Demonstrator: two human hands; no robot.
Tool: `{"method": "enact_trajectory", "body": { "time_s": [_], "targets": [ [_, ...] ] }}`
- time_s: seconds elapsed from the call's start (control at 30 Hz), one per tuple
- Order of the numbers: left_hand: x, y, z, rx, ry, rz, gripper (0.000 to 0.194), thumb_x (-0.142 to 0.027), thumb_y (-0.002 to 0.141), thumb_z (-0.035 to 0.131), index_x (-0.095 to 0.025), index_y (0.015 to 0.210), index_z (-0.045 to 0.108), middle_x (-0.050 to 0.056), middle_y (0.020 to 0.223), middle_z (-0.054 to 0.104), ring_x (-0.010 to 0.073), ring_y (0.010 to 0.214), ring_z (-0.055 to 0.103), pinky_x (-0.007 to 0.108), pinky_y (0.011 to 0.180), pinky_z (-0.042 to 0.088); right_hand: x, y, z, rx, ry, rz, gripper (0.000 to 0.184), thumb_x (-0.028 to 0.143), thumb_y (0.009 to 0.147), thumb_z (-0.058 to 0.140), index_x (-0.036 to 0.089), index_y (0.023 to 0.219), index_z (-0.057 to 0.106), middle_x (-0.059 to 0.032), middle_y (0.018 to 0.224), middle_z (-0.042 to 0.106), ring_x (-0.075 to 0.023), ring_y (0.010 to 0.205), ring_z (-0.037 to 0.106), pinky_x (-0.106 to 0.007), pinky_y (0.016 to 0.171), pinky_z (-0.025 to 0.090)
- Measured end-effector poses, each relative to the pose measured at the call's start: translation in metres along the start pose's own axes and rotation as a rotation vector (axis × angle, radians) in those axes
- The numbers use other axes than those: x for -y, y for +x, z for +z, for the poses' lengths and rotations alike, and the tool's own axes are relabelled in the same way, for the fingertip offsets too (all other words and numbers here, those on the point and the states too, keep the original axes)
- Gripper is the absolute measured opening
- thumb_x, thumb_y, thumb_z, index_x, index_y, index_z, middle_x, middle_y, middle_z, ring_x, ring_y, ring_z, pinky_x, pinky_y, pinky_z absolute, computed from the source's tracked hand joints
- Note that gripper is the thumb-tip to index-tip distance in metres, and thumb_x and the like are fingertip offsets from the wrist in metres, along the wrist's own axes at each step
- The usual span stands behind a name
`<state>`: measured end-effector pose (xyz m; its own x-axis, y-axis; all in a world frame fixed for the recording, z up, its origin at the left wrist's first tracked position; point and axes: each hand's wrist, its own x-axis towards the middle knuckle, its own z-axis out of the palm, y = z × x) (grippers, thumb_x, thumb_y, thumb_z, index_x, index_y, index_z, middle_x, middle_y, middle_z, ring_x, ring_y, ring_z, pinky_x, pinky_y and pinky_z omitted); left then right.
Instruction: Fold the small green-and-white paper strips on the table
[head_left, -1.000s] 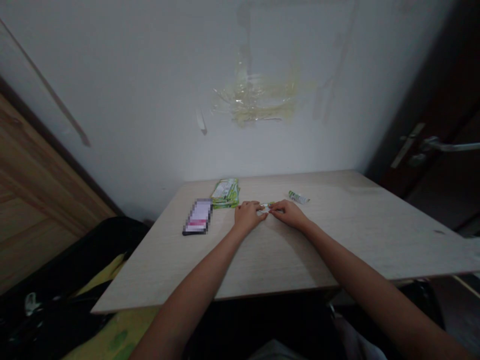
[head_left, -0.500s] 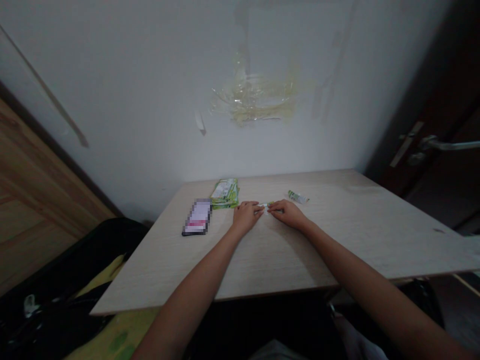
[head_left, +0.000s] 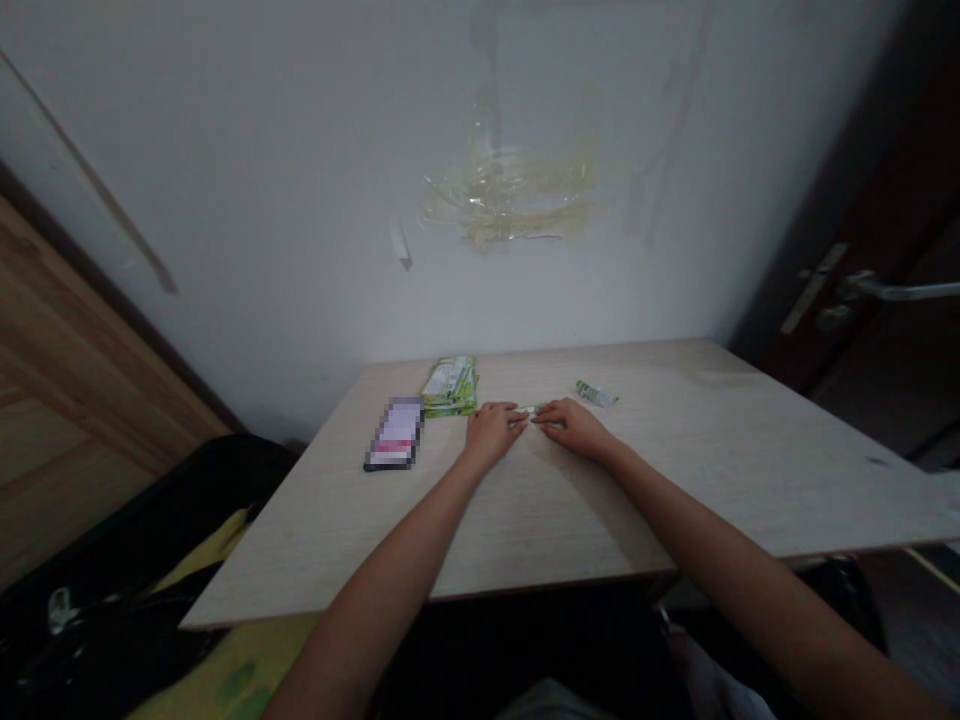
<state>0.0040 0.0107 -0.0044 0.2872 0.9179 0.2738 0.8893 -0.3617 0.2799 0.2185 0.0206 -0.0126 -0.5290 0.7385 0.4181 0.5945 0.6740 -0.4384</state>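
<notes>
My left hand (head_left: 495, 430) is closed, its fingers pressed on the left part of a small green-and-white packet (head_left: 531, 409) that lies on the table. From the other side my right hand (head_left: 571, 428) has its bent fingers on the packet's right part. Only a narrow strip of the packet shows between the fingertips; the fingers cover most of it. A similar packet, rolled into a tube (head_left: 596, 393), lies just beyond my right hand. Behind my left hand is a stack of flat green-and-white packets (head_left: 450, 386).
A phone (head_left: 395, 434) with a blurred screen lies left of the stack. The pale wooden table (head_left: 750, 470) meets a wall (head_left: 300, 250) with old tape on it. A dark door with a metal handle (head_left: 892, 290) is at the right, and dark and yellow cloth (head_left: 255, 670) lies below at the left.
My right fingertips have shifted slightly toward my left hand, and the visible strip of the packet looks narrower. The phone, stack and rolled tube have stayed in place.
</notes>
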Motion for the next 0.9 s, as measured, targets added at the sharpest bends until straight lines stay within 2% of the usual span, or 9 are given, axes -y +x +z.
{"method": "enact_trajectory", "body": {
  "time_s": [0.33, 0.47, 0.63, 0.9],
  "targets": [
    [0.003, 0.001, 0.0, -0.021, -0.041, -0.009, 0.029, -0.047, 0.094, 0.058, -0.037, 0.114, 0.075, -0.003, 0.131, 0.068, 0.0238, 0.124, 0.055, 0.037, 0.104, 0.042, 0.005, 0.001, 0.004, 0.027, -0.159, -0.018, 0.028, 0.02, 0.091, 0.059, 0.022, 0.111, 0.077, -0.0109, 0.115, 0.071, -0.024, 0.108, 0.062, -0.041, 0.101, 0.047],
    [0.003, 0.002, 0.0, -0.024, -0.063, -0.012, 0.03, -0.047, 0.093, 0.058, -0.035, 0.115, 0.075, -0.003, 0.13, 0.069, 0.0225, 0.124, 0.056, 0.035, 0.105, 0.042, 0.013, 0.001, 0.004, -0.013, -0.218, -0.034, 0.026, 0.018, 0.09, 0.059, 0.021, 0.107, 0.079, -0.0106, 0.116, 0.071, -0.0254, 0.114, 0.057, -0.041, 0.103, 0.045],
    [0.005, 0.004, 0.002, -0.025, -0.072, -0.019, 0.03, -0.047, 0.092, 0.059, -0.036, 0.115, 0.075, -0.003, 0.13, 0.069, 0.0226, 0.123, 0.056, 0.036, 0.104, 0.042, 0.02, 0.002, 0.006, 0.007, -0.154, -0.015, 0.029, 0.013, 0.088, 0.056, 0.018, 0.107, 0.078, -0.0095, 0.111, 0.074, -0.0239, 0.11, 0.06, -0.037, 0.101, 0.048],
    [0.007, 0.004, 0.004, -0.051, -0.096, -0.015, 0.03, -0.046, 0.091, 0.061, -0.036, 0.115, 0.075, -0.003, 0.129, 0.07, 0.0218, 0.123, 0.056, 0.035, 0.106, 0.041, 0.015, 0.0, 0.006, 0.026, -0.137, 0.002, 0.03, 0.014, 0.088, 0.055, 0.02, 0.109, 0.076, -0.0088, 0.113, 0.075, -0.0225, 0.109, 0.063, -0.037, 0.1, 0.049]
  ]
}}
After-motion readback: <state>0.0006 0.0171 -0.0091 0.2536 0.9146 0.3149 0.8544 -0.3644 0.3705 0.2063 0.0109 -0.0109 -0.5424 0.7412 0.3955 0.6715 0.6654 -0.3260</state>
